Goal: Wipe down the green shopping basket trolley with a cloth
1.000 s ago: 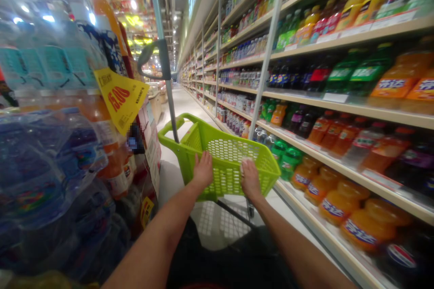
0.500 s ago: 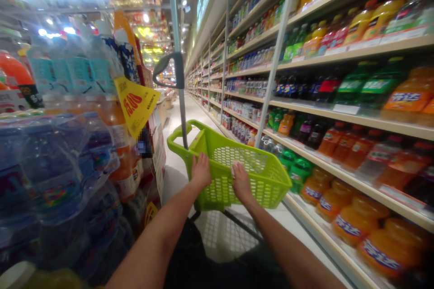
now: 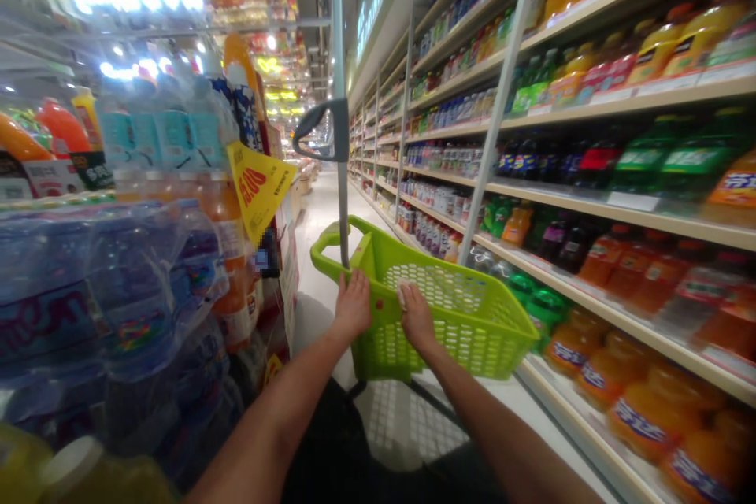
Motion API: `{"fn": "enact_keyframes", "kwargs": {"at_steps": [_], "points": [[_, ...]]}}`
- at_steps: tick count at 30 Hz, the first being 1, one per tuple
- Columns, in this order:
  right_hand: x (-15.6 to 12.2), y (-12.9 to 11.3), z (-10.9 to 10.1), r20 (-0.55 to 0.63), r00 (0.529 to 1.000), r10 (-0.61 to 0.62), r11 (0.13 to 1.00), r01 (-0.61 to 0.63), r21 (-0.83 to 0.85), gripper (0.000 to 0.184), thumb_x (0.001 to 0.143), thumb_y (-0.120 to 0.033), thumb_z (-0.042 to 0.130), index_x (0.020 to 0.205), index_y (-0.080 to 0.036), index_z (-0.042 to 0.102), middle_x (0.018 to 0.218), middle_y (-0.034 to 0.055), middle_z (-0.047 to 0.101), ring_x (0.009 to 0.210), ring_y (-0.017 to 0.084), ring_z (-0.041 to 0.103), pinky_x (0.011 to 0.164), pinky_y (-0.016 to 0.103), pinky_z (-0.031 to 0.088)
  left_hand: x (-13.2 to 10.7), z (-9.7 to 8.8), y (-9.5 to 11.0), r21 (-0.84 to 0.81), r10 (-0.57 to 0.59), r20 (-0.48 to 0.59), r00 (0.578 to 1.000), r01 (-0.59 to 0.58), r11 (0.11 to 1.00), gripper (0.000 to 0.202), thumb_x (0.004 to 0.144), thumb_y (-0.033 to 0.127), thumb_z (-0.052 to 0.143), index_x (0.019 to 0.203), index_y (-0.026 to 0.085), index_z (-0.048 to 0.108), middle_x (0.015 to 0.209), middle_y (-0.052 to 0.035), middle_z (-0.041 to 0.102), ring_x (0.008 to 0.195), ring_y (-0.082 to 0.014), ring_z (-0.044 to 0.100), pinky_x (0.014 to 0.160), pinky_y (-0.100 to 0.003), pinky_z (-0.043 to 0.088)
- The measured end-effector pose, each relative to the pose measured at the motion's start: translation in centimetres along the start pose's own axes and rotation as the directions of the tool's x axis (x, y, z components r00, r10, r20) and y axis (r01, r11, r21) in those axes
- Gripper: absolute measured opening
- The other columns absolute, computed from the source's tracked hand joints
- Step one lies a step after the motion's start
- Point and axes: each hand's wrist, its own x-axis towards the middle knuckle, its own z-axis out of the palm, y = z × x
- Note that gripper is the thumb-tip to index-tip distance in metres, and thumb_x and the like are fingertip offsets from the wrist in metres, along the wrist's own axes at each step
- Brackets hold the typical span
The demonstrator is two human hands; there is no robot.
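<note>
Two bare hands are at work on a lime-green shopping cart [image 3: 461, 323], which stands in the supermarket aisle just in front of the person, its perforated side turned toward them. From where I stand, the step in hand looks like wiping the near rim: the right hand [image 3: 416, 316] has a small white wad [image 3: 402, 293], cloth or paper, at that rim. The next move, I judge, calls for keeping the wad pressed flat along the plastic while the other hand steadies the cart.

The right grip is closed, fingers curled, with the wad showing at the fingertips; how much more is tucked into the palm I cannot tell. The left hand [image 3: 354, 304] lies against the cart's near side by the handle end, fingers nearly straight and reaching up to the rim. That grip looks loose, with no separate object visible in it; whether the thumb or fingertips hook the edge is hidden.

Behind that hand, a grey pole [image 3: 344, 209] rises at the handle end, carrying a dark looped handle [image 3: 322, 132]. Wrapped water bottles [image 3: 127, 283] and a yellow price sign [image 3: 260, 189] crowd the left; on the right, orange soda bottles [image 3: 641, 417] line the bottom shelf.
</note>
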Motion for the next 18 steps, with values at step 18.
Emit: {"fn": "enact_keyframes", "kwargs": {"at_steps": [18], "points": [[3.8,-6.7,3.8,0.014,0.999,-0.031,0.98,0.027,0.196,0.053,0.082,-0.011,0.035,0.135,-0.013,0.039,0.137,0.012,0.044,0.13,0.023,0.035,0.108,0.048,0.03,0.0,-2.1,-6.1,-0.018,-0.229,-0.001,0.973,0.229,0.973,0.077,0.071,0.023,0.046,0.141,0.007,0.019,0.151,-0.0122,0.012,0.139,-0.0279,0.002,0.109,-0.056,0.002]]}}
